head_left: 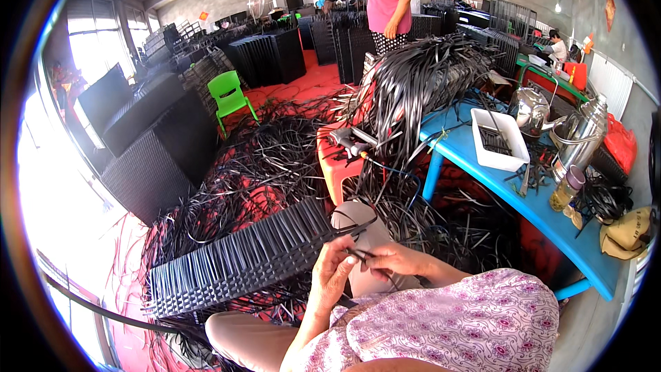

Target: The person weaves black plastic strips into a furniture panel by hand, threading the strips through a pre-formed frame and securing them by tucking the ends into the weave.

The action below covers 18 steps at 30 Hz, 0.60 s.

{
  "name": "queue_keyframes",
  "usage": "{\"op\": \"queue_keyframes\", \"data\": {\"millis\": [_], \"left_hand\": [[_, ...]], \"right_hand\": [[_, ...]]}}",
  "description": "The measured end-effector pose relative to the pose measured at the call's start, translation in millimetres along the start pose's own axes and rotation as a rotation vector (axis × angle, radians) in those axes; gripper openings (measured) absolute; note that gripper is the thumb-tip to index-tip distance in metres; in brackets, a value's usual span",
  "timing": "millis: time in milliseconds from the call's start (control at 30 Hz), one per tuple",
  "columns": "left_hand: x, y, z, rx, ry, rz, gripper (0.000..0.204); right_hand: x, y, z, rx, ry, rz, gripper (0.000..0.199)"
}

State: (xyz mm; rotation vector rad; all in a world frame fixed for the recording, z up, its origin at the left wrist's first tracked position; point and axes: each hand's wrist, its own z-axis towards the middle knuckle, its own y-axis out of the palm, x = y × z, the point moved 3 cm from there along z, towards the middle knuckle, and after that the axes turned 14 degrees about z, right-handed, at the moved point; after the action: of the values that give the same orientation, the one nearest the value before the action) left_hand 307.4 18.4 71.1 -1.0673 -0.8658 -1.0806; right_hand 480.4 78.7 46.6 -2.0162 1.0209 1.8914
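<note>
Left hand (332, 272): thumb and fingertips drawn together on a thin black strip (362, 254). Right hand (394, 260): just beside it, fingers curled in, pinching the same strip; exact grip partly hidden. Strip sits between the 2 hands, above the lap, near the right end of a black woven panel (241, 258). Panel lies aslant, upper side ribbed, lower edge in a checked weave; loose strips (255, 155) around it on the red floor.

Beyond the knees: red stool (333, 171) with a gun-shaped tool (350, 143) on top. Behind it, tall heap of black strips (427, 83).

To the right, blue surface (451, 131): white tray (501, 160) holding short dark pieces, metal flask (585, 139), lidded jar (566, 191).

Further back: 1 green chair (226, 89), 1 standing person in a pink top (390, 0).
</note>
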Motion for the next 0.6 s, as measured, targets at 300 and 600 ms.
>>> {"op": "queue_keyframes", "data": {"millis": [300, 600], "left_hand": [[0.1, -1.6, -3.9, 0.061, -0.035, 0.121, 0.017], [2.0, 2.9, -6.4, 0.135, -0.164, 0.018, 0.017]], "right_hand": [[7.2, 4.3, 0.6, -0.038, 0.085, 0.001, 0.034], [8.6, 3.4, -3.8, 0.006, 0.094, -0.029, 0.036]]}}
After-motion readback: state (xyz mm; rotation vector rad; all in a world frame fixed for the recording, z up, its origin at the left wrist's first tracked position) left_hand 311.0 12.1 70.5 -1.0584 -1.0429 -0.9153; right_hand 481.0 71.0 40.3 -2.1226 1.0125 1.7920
